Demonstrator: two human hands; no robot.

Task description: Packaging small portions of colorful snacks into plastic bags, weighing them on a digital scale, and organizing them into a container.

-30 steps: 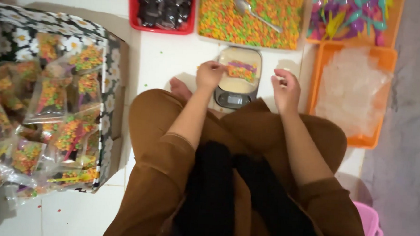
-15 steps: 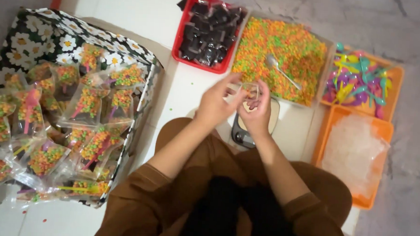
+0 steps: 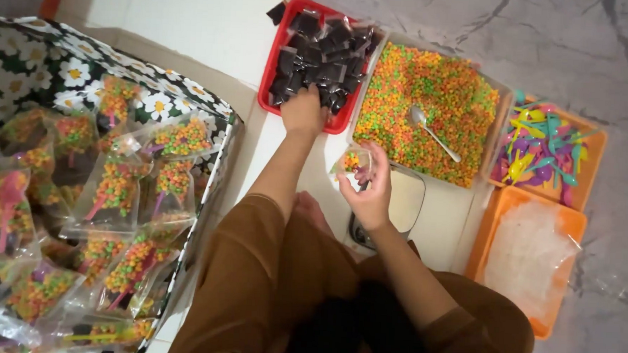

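Observation:
My left hand (image 3: pixel 303 111) reaches into a red tray (image 3: pixel 275 60) of small black packets (image 3: pixel 324 48), its fingers down among them; whether it grips one is hidden. My right hand (image 3: pixel 371 192) holds a small clear bag (image 3: pixel 352 162) with some colourful cereal in it, above a white kitchen scale (image 3: pixel 404 204). Behind the scale stands a clear tub of orange, green and yellow cereal (image 3: pixel 430 111) with a metal spoon (image 3: pixel 434 134) lying in it.
An orange tray of coloured plastic spoons (image 3: pixel 541 147) and an orange tray of clear empty bags (image 3: pixel 531 256) stand at the right. A daisy-patterned box (image 3: pixel 85 75) at the left holds several filled bags (image 3: pixel 116 189). My brown-trousered knees (image 3: pixel 267 280) fill the foreground.
Both hands were together at the bag over the scale. My left hand has since let go and stretched forward into the red tray, while my right hand keeps the bag.

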